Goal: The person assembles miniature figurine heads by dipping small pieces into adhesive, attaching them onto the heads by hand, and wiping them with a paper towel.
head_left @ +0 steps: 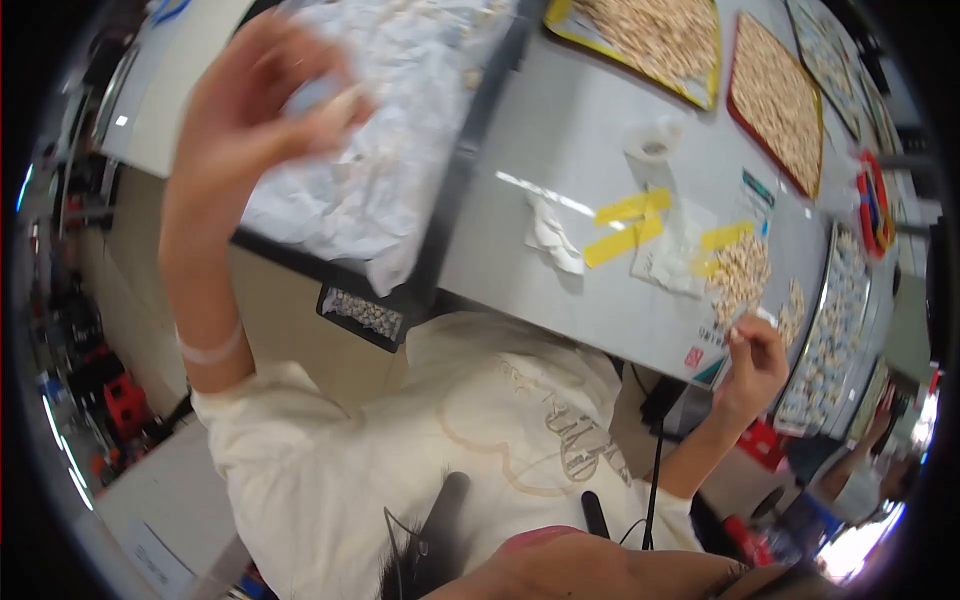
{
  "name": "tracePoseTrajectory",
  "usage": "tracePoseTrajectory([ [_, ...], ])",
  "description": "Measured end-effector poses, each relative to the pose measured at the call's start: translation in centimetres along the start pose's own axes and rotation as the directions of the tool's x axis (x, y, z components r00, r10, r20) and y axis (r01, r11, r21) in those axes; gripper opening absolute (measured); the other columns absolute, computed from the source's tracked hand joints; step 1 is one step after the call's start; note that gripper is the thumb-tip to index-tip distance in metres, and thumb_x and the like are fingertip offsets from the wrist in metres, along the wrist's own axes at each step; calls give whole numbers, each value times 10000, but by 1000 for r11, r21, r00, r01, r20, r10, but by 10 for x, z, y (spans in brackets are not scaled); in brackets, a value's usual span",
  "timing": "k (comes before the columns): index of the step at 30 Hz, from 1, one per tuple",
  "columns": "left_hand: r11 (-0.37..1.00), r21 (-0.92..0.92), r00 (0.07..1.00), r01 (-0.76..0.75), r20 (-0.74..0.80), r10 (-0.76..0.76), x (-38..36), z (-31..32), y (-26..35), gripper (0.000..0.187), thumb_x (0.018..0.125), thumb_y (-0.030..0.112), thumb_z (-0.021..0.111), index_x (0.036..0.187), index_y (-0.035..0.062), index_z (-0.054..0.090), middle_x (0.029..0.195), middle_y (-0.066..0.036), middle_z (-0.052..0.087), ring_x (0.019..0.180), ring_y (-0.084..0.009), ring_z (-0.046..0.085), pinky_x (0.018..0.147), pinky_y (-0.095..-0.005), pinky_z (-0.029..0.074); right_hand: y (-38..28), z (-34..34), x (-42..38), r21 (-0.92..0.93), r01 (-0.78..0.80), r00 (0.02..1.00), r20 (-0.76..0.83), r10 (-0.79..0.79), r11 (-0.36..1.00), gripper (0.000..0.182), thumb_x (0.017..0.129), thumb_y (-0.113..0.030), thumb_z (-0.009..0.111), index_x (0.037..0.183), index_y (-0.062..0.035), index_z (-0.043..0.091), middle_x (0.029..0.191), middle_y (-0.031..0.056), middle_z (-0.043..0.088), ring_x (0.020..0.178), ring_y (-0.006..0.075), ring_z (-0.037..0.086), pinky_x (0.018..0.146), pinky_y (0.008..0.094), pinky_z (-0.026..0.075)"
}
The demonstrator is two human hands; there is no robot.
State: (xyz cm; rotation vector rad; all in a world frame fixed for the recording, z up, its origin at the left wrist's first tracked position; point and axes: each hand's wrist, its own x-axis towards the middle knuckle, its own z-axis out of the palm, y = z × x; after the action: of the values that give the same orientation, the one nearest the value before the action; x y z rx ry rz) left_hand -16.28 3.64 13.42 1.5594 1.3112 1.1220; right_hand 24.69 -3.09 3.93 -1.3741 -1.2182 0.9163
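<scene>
My left hand (255, 105) is raised over crumpled white sheeting (350, 200) in a dark-framed tray. It is blurred, but thumb and forefinger curl together in a pinch; whatever is between them I cannot make out. At the table's right front, my right hand (757, 372) pinches a small pale beige piece (736, 335) between thumb and fingertips. Just beyond it lies a loose pile of similar beige pieces (740, 275), spread over a printed sheet or bag. A smaller heap of these pieces (791, 312) sits to the right of the pile.
Yellow tape strips (625, 240), a crumpled white tissue (552, 238) and a white roll (655, 142) lie on the grey table (540, 310). A yellow-rimmed tray (713, 85) and a red-edged tray (738, 100) hold many beige pieces. A small black tray (385, 341) sits low beside the table.
</scene>
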Motion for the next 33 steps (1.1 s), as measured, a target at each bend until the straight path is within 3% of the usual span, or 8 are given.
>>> tracePoseTrajectory([
  [3, 848, -457, 957, -269, -26, 289, -49, 42, 1, 269, 686, -20, 628, 906, 7, 475, 831, -132, 547, 764, -236, 587, 622, -319, 511, -5, 7, 7, -27, 21, 999, 31, -20, 999, 106, 689, 97, 583, 773, 37, 555, 799, 85, 554, 742, 128, 511, 693, 215, 401],
  [7, 806, -559, 757, -196, 436, 487, -64, 79, -17, 171, 683, -78, 597, 841, -17, 618, 939, -199, 567, 771, -257, 594, 618, -315, 512, -19, 16, 22, -62, 14, 999, 52, -10, 998, 111, 689, 83, 594, 783, 36, 558, 806, 81, 560, 744, 128, 516, 703, 214, 399],
  [13, 575, -705, 859, 416, 511, 5, -80, 164, -39, 100, 722, -70, 581, 795, -3, 588, 980, -151, 531, 898, -206, 553, 757, -286, 461, -32, 22, 55, -356, 194, 946, 313, -79, 914, 70, 693, 33, 601, 754, 27, 567, 724, 40, 567, 651, 93, 491, 612, 210, 398],
  [16, 359, -819, 894, 449, 411, -180, -75, 192, -46, 232, 684, -29, 662, 844, 20, 500, 939, -160, 542, 881, -237, 560, 683, -285, 478, -37, 33, 67, -514, 254, 924, 380, -48, 819, 65, 681, 6, 607, 733, 23, 572, 666, 27, 558, 595, 85, 473, 574, 213, 390],
  [22, 670, -725, 938, 159, 323, 128, -48, 203, -65, 323, 692, 7, 670, 936, 20, 459, 958, -145, 546, 937, -223, 534, 767, -299, 449, -41, 52, 79, -645, 344, 870, 493, 28, 682, 84, 656, -21, 619, 694, 28, 563, 629, 62, 558, 555, 118, 485, 547, 227, 390],
  [26, 571, -766, 925, 295, 378, 29, -44, 209, -63, 338, 709, 54, 673, 960, 24, 448, 956, -136, 536, 936, -211, 529, 760, -288, 450, -40, 54, 80, -665, 343, 880, 475, 22, 663, 94, 639, -27, 629, 684, 22, 563, 615, 68, 554, 545, 127, 486, 530, 238, 386],
  [28, 328, -854, 913, 403, 398, -85, -46, 212, -64, 337, 721, 109, 680, 965, 32, 460, 957, -125, 517, 921, -198, 525, 748, -280, 450, -41, 54, 78, -665, 326, 883, 468, 36, 672, 93, 637, -29, 630, 684, 19, 565, 613, 65, 554, 542, 126, 481, 526, 240, 384],
  [33, 418, -829, 919, 372, 392, -40, -45, 215, -76, 359, 728, 201, 686, 964, 40, 470, 977, -120, 493, 895, -191, 524, 716, -261, 446, -38, 54, 76, -680, 284, 904, 426, 48, 676, 85, 668, -12, 623, 708, 13, 552, 676, 16, 530, 609, 79, 449, 582, 197, 357],
])
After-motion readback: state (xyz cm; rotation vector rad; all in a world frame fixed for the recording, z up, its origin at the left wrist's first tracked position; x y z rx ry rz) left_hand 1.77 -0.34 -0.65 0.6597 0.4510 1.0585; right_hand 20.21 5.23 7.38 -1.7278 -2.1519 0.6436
